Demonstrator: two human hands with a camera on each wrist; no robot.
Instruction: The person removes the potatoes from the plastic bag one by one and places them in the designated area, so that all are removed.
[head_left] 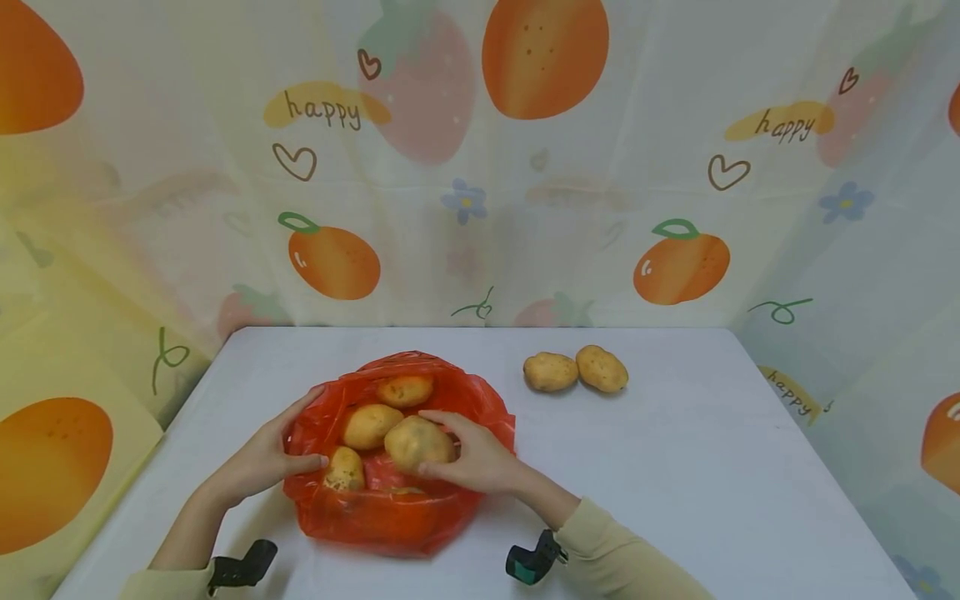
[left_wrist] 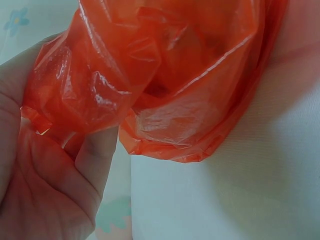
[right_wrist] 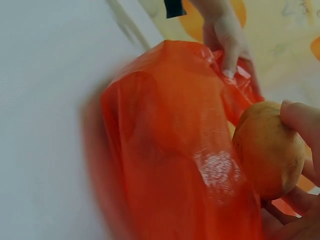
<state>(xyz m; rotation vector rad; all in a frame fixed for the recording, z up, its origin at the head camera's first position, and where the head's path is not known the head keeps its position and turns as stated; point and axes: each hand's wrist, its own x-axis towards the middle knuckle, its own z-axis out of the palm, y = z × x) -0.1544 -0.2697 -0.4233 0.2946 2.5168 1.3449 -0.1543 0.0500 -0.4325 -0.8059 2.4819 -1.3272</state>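
A red plastic bag stands on the white table with its mouth spread wide. Several potatoes show inside it, among them one potato near the middle and another potato at the back. My left hand grips the bag's left rim, thumb inside and fingers outside. With my right hand I hold a large potato over the bag's opening, thumb and fingers around it. In the right wrist view that potato sits between thumb and fingertips, beside the bag's wall.
Two potatoes, a left one and a right one, lie side by side at the back of the white table, right of the bag. A printed fruit curtain hangs behind the table.
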